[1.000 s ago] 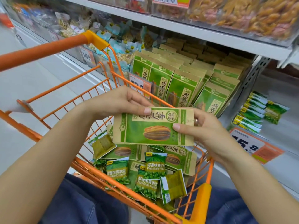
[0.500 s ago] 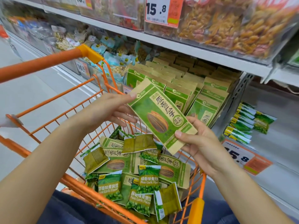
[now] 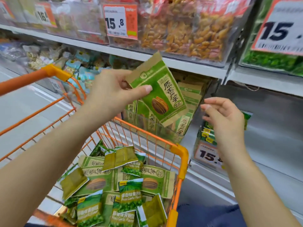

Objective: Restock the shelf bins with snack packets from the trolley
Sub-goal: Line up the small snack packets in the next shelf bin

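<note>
Trolley (image 3: 180, 154) w/ packets below, left hand (image 3: 111, 90) pinching seed packet (image 3: 157, 92), right hand (image 3: 226, 115) fingers loose, shelf bin (image 3: 188, 102) behind

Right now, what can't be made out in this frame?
- Right price tag: head view, figures cut off by the frame edge.
- Lower price tag: partly behind the right hand.
- Far-left bins: blurred.
- Left hand grip: fingers behind the sunflower seed packet are hidden.

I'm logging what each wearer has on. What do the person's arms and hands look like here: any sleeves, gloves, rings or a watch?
Both forearms are bare to the frame edge, with no sleeve in view. The left hand and right hand wear no gloves; no watch, ring or bracelet shows. Nails look short and unpainted.
</note>
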